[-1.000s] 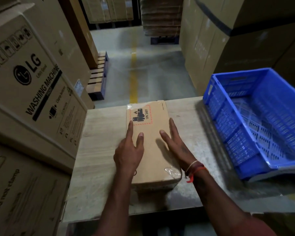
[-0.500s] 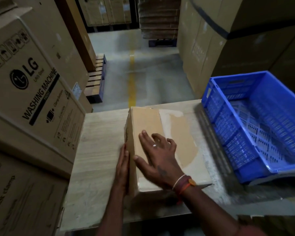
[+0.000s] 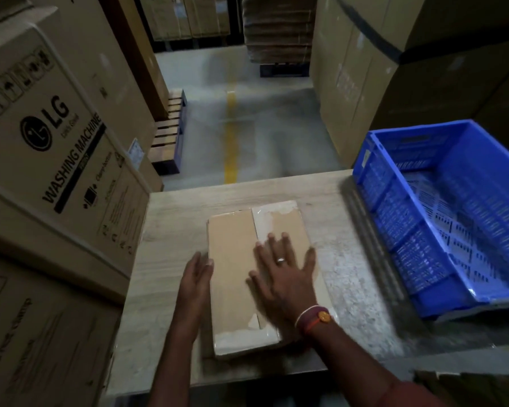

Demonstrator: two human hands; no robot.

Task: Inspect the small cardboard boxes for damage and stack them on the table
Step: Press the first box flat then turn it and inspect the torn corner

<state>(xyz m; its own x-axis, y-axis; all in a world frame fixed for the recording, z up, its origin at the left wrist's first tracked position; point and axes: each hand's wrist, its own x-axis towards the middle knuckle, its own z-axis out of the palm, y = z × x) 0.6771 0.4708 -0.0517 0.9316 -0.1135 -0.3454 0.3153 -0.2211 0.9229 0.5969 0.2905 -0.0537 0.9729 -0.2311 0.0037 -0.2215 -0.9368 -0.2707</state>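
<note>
Between stacked appliance cartons, the counter (image 3: 165, 259) carried the small cardboard box (image 3: 235, 274), lying flat left of the blue crate (image 3: 394, 218). Your right hand (image 3: 285, 277) pressed flat on top; your left hand (image 3: 196, 277), fingers straight, touched its left edge. It looked stiff and light, tape slippery; you'd best grip the long sides.

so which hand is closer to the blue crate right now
Right. The right hand lies flat on top of the cardboard box, on the half facing the blue crate. The left hand rests against the box's far side, away from the crate.
</note>
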